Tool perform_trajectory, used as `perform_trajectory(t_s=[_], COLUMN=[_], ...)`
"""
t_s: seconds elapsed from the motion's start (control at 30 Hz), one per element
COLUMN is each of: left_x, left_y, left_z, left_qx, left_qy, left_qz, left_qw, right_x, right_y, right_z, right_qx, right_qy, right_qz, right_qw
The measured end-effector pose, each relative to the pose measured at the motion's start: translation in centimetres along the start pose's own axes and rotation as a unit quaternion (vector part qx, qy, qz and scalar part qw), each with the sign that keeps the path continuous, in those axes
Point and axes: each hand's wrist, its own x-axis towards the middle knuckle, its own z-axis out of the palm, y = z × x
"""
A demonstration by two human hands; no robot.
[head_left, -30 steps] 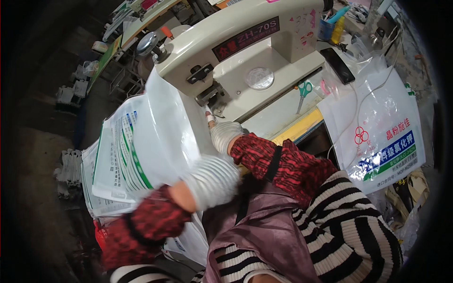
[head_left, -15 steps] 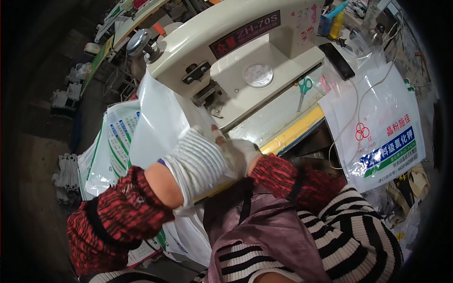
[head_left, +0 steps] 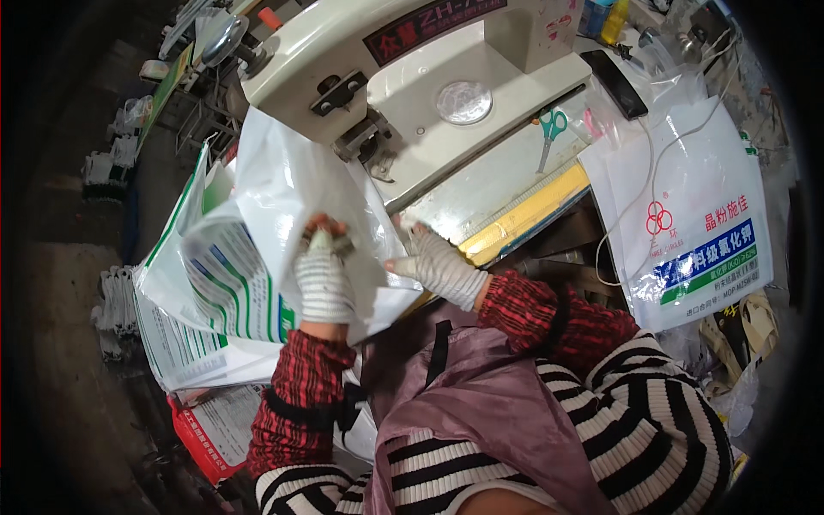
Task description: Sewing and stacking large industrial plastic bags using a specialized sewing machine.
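Observation:
A large white plastic sack [head_left: 292,163] with green and blue print hangs by the left end of a cream sewing machine [head_left: 309,64]. My left hand [head_left: 324,275], in a white knitted glove with bare or dirty fingertips, has its fingers curled on the sack's loose face. Folds partly hide what lies under the fingertips. My right hand [head_left: 446,264], gloved alike, is beside the front corner of the machine's bed. Its thumb stands apart from the fingers, and nothing shows between them. Near the bed's left end is the sewing head [head_left: 365,142].
Green-handled scissors [head_left: 549,137] lie on the bed behind a yellow edge strip [head_left: 532,213]. A black phone-like device [head_left: 614,84] with a white cable is at the right. Another printed white sack [head_left: 687,197] hangs there. Low on the left lies a red-and-white bag [head_left: 219,429].
My hands, close together before, are now apart. The left has swung leftward onto the sack, whose printed side has bulged and shifted. The machine sits slightly higher in view.

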Motion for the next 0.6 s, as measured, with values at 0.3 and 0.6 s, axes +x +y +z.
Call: perform_trajectory(t_s=[0.3, 0.6], left_x=[-0.5, 0.0], left_y=[-1.5, -2.3], left_z=[-4.1, -2.9], left_qx=[0.789, 0.533], left_qy=[-0.189, -0.154], left_qz=[-0.054, 0.142], left_qw=[0.581, 0.820], right_x=[-2.2, -1.8], right_y=[-8.6, -8.7], right_z=[-2.0, -2.8], right_qx=[0.212, 0.193], right_qy=[-0.205, -0.236], right_qz=[0.209, 0.152], right_qw=[0.932, 0.940])
